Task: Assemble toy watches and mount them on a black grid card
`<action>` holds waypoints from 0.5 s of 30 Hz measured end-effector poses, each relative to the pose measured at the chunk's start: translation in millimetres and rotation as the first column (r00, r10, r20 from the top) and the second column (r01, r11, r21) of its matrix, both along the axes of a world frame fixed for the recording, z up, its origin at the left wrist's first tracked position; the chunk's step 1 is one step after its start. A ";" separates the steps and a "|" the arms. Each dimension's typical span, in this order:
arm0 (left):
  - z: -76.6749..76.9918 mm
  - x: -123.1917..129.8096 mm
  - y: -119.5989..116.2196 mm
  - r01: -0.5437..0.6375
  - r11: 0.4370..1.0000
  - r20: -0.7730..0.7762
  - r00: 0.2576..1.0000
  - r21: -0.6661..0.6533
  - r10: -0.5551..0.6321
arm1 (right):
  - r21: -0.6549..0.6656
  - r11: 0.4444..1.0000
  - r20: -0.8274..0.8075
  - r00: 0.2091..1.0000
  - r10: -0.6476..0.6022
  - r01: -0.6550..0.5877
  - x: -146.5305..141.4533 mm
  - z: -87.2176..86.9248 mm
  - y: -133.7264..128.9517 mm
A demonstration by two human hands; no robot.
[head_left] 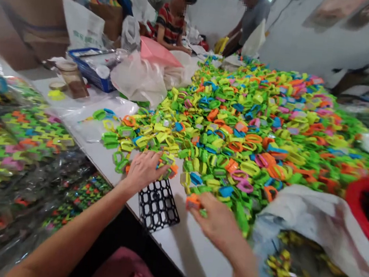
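Note:
A black plastic grid tray (pixel 159 209) with rows of openings lies on the white table in front of me. At its far end my left hand (pixel 144 167) is closed over several small coloured plastic pieces (pixel 169 162), which show between thumb and fingers. Much of what lies under that palm is hidden. To the right of the tray, just above the tabletop, my right hand (pixel 217 218) pinches an orange plastic piece (pixel 193 201). A bit of green shows under its fingers. Beyond both hands spreads a large heap of similar looped pieces (pixel 225 130) in green, yellow, orange, blue and pink.
An open white sack (pixel 317 202) with yellow bits stands at the right, beside a red rim (pixel 364 194). Clear bags of coloured pieces (pixel 27 138) lie at the left. A blue basket (pixel 94 72) and jar (pixel 73 81) stand farther back. Two people work behind the heap.

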State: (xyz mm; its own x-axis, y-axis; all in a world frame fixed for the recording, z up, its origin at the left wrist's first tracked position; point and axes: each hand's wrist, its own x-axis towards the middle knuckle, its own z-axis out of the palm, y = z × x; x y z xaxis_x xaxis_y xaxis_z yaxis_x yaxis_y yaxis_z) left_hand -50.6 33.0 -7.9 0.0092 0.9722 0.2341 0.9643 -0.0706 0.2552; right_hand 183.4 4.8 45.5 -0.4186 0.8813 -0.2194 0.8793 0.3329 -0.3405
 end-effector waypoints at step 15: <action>22.1 -1.8 5.0 -0.025 0.990 -0.001 1.000 -0.137 0.025 | -0.115 0.928 -0.202 0.906 -0.371 0.355 12.6 -53.4 -54.0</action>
State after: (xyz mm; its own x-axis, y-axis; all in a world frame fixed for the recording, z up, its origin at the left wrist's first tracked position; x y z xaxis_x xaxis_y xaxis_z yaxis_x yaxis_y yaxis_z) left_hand -52.4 38.0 14.1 -0.0156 0.9950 0.0989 0.9651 -0.0108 0.2615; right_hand 196.0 -49.2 -7.9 -0.1171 0.9661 -0.2299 0.8366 -0.0287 -0.5470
